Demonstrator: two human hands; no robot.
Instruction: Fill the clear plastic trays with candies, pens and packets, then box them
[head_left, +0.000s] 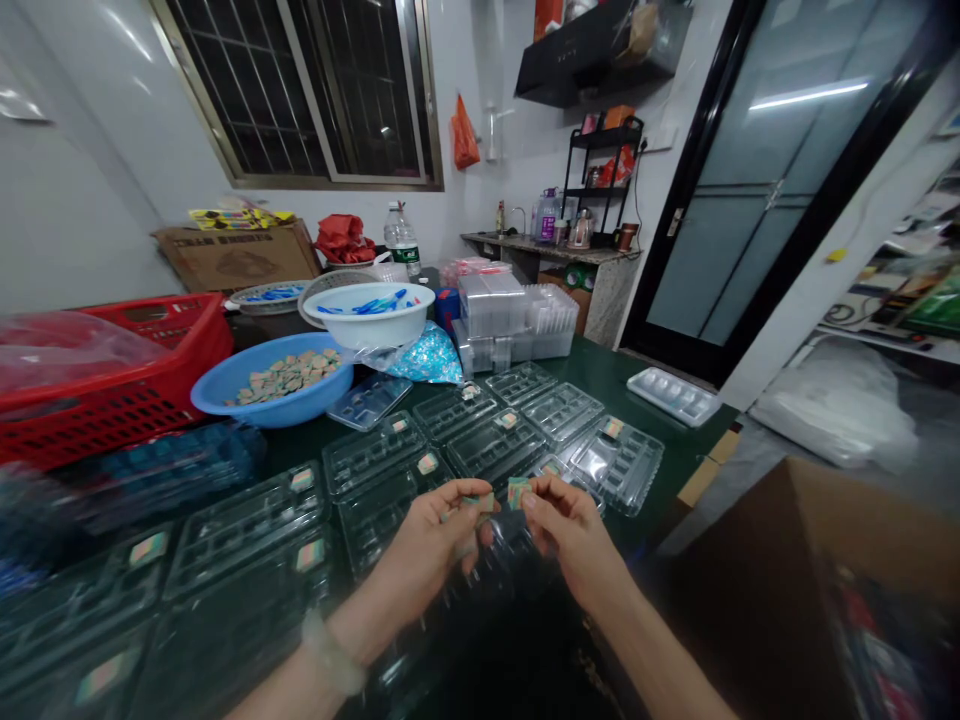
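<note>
My left hand [450, 525] pinches a small pale-and-green striped piece [484, 502] between thumb and fingers; more may sit in the curled palm, but I cannot make that out. Close beside it, my right hand [566, 515] grips another small striped piece [517, 490] by its edge. Both hands hover over rows of clear plastic trays [495, 445] with moulded compartments. Many of these trays carry one similar striped piece, such as the striped piece [310, 555] on a near tray. A blue basin [217, 393] at the left holds a heap of such pieces.
A red basket [187, 350] stands far left. Behind the trays are a white basin [375, 330] of blue items, a bag of blue glittery bits [427, 355] and stacked clear boxes [491, 305]. An open cardboard box [750, 560] is at right, below a white tray [671, 397].
</note>
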